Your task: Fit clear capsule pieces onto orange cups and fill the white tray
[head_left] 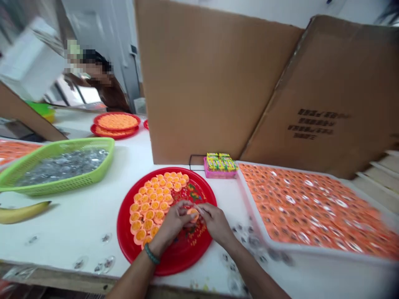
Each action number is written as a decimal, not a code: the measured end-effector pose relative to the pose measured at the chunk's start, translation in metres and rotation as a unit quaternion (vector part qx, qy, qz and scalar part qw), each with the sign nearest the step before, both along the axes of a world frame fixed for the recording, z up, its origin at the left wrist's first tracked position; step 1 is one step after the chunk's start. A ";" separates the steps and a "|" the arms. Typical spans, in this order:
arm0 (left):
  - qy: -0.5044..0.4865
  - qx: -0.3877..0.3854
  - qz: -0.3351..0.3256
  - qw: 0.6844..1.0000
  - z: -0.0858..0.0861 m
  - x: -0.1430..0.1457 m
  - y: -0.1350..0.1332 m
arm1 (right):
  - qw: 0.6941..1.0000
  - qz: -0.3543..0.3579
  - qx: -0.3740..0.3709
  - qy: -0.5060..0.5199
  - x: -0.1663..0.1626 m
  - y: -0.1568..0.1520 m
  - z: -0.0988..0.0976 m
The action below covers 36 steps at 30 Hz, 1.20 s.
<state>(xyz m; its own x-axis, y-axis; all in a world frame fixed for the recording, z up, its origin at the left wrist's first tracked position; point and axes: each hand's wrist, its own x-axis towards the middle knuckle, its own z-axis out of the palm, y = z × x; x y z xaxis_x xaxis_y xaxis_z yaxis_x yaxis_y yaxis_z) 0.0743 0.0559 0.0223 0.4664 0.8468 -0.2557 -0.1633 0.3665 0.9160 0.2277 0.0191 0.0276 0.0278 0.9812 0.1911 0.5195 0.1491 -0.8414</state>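
My left hand (pixel 175 223), with a dark braided band at its wrist, holds a small round orange piece (pixel 193 214) between thumb and fingers. The fingertips of my right hand (pixel 217 223) are pinched together at that piece's upper right edge; what lies between them is too small to make out. Both hands are over a round red tray (pixel 127 245) with a printed pattern on its floor. Rows of similar round orange pieces (pixel 149 214) with yellow-orange centres cover the tray's left and upper part. Its patterned right side shows bare around my hands.
On the right stands a white tray (pixel 263 232) of orange pieces with dark centres. A pink basket (pixel 220 174) of yellow packets sits before cardboard panels (pixel 218 83). Leftward are a green basket (pixel 56 187) of clear parts, a banana (pixel 25 212), stacked red trays (pixel 115 135) and another person (pixel 114 93).
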 end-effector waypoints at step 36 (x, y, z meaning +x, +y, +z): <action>0.002 -0.079 -0.034 0.996 -0.008 -0.005 0.004 | 0.966 -0.026 -0.061 -0.250 0.041 -0.064 -0.038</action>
<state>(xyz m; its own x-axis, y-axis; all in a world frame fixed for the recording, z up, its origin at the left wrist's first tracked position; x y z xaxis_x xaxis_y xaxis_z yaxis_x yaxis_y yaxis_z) 0.0695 0.0601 0.0140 0.5205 0.7619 -0.3855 -0.1285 0.5162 0.8468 0.2689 -0.0451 -0.0104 0.0120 0.9970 0.0759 0.8695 0.0271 -0.4931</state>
